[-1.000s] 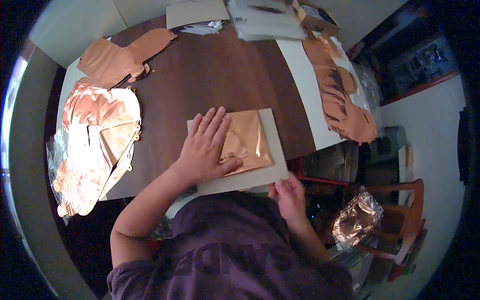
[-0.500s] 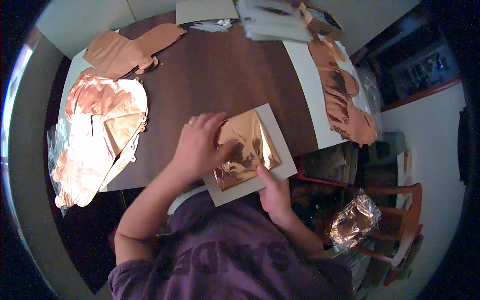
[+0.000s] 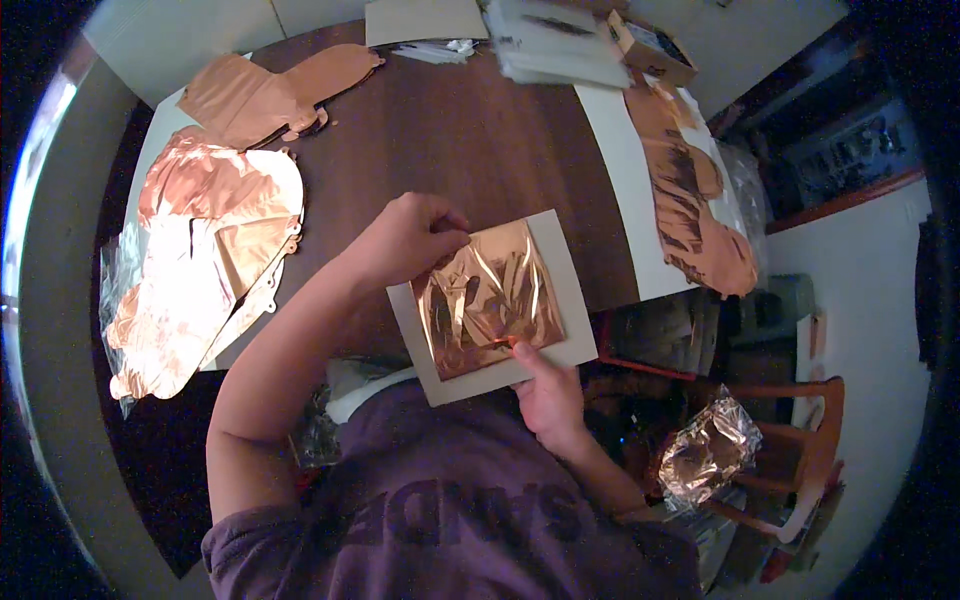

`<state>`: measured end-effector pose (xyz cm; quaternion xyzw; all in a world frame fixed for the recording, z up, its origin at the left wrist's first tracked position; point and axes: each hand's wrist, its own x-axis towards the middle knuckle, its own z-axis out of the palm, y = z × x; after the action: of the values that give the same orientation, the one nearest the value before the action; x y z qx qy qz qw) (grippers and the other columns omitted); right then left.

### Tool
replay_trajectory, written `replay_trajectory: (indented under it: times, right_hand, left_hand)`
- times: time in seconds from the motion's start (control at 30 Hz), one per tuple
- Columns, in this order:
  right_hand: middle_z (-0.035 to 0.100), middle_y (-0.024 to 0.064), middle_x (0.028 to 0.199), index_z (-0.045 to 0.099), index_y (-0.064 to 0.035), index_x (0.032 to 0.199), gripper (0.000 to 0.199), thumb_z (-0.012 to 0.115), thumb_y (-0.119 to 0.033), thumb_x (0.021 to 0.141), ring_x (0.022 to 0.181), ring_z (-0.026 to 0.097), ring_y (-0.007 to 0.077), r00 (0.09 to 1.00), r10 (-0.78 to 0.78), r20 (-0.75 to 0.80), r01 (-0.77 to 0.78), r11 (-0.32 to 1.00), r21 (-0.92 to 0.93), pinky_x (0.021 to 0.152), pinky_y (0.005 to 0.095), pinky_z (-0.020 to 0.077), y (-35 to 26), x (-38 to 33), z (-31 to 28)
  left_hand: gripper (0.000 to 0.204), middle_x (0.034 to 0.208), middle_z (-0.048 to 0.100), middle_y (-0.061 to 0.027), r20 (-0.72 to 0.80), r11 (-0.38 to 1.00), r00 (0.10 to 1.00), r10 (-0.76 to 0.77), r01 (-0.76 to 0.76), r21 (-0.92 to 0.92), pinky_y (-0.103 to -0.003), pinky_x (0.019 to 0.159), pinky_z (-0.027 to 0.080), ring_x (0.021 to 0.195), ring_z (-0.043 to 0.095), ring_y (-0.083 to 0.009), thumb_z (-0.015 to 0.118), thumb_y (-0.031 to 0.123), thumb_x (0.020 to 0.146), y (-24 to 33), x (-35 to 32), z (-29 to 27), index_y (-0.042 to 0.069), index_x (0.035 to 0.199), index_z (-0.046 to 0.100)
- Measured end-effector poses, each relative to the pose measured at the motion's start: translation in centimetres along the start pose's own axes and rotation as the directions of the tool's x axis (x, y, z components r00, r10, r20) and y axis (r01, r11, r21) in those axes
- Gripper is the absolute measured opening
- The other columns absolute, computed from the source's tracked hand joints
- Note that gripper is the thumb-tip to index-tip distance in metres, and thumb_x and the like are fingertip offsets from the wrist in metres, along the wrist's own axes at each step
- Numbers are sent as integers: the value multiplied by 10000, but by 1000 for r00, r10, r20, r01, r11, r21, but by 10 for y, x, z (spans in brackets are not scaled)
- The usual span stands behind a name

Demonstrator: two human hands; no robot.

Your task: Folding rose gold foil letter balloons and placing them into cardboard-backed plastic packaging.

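A pale square card (image 3: 578,335) is held tilted over the table's near edge. On it lies a copper-coloured foil balloon (image 3: 495,285), folded into a square with a creased, shiny face. My right hand (image 3: 552,400) grips the card's lower right edge, thumb on top pressing the foil and fingers hidden beneath. At the upper left corner, my left hand (image 3: 415,240) is closed, its fingertips pinched at the foil's edge. Flat copper foil balloons with small edge tabs lie at the left: a bright one (image 3: 215,250) and a duller one (image 3: 265,95) behind it.
More copper foil (image 3: 690,190) lies on a white strip along the right side of the brown table (image 3: 440,140). Clear plastic sleeves (image 3: 560,45), a small box (image 3: 650,48) and a pale board (image 3: 425,22) sit at the back. Crumpled foil (image 3: 710,450) rests on a wooden chair (image 3: 825,430).
My left hand has moved off the middle of the foil to its upper left corner, fingers now pinched. The card has turned slightly; my right hand keeps its hold.
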<state>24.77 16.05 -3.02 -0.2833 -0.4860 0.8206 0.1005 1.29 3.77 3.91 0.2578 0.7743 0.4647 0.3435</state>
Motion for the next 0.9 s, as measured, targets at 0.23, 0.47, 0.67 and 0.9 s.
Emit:
replay_trajectory:
  times: [0.23,0.47,0.67,0.9]
  right_hand:
    - [619,89,1154,467,-80,1321,499,642,-9,859,1032,621,219,987,132,-91,-124,989,81,872,390,522,-10,-2,19]
    - [655,79,1056,535,-50,1219,379,648,-7,860,969,645,207,980,149,-130,-108,954,280,835,374,533,-10,-1,38]
    - [666,75,1021,571,-36,1152,304,662,-41,862,924,649,193,976,138,-166,-84,951,298,772,350,540,-10,4,47]
    - [616,91,1119,520,-55,1234,367,631,-68,885,944,640,192,981,72,-179,-42,985,166,744,358,552,-15,12,49]
  left_hand:
    - [197,775,681,-114,-6,1000,1000,3,-3,-20,-298,596,522,664,634,-148,655,120,838,6,3,-6,-32,960,681]
    - [196,790,665,-117,-107,981,993,47,-26,193,-376,662,525,714,641,-227,643,160,824,-9,21,6,-8,917,681]
    - [331,1127,588,-127,-263,555,840,474,-53,830,-461,914,418,1114,520,-318,677,258,774,-12,7,35,52,1031,647]
    - [738,1372,443,-240,-117,509,797,593,-258,821,-530,1085,262,1296,390,-400,539,511,858,-28,-27,59,-52,1326,448]
